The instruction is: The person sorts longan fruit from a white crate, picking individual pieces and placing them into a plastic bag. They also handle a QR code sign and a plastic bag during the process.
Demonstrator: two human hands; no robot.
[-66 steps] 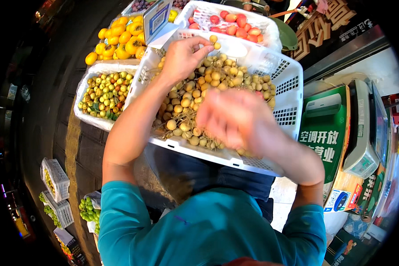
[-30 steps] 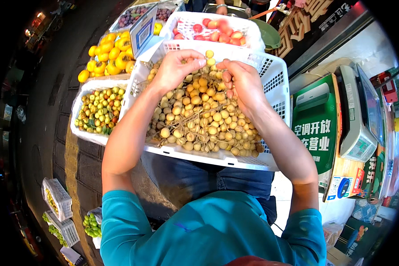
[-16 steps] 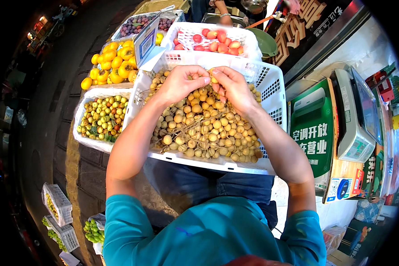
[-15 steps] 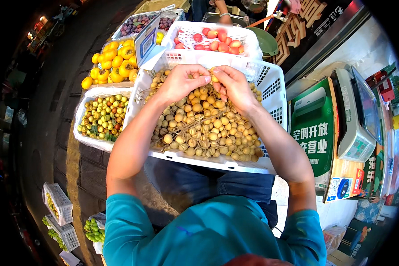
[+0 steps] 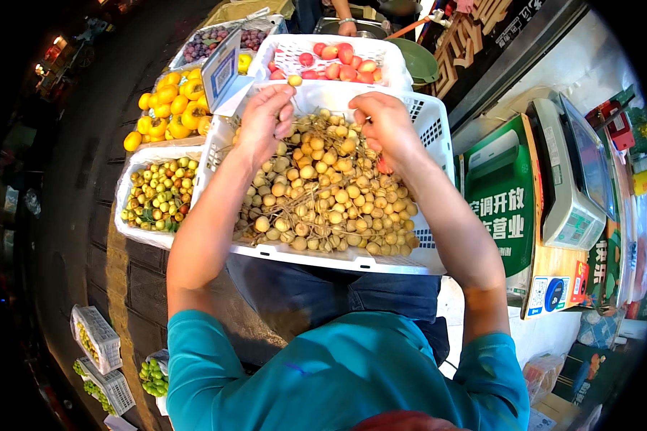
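Since half a second ago both hands have lifted toward the far end of the white basket (image 5: 430, 129): the left hand (image 5: 264, 118) now pinches one small yellow fruit (image 5: 294, 80) in its fingers above the far rim, while the right hand (image 5: 382, 122) curls its fingers on the stemmed tan fruit (image 5: 323, 194) heaped in the basket. Four more fruit crates lie around it: green-yellow fruit (image 5: 154, 197) at left, oranges (image 5: 169, 108), dark grapes (image 5: 208, 47) and red peaches (image 5: 334, 61) farther off. A blue-and-white card (image 5: 223, 72) stands far left, a green sign (image 5: 499, 208) lies right, beside one scale (image 5: 571, 179).

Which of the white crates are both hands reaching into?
The big middle crate of small tan fruit; the left hand and right hand are over it, not the neighbouring crates.
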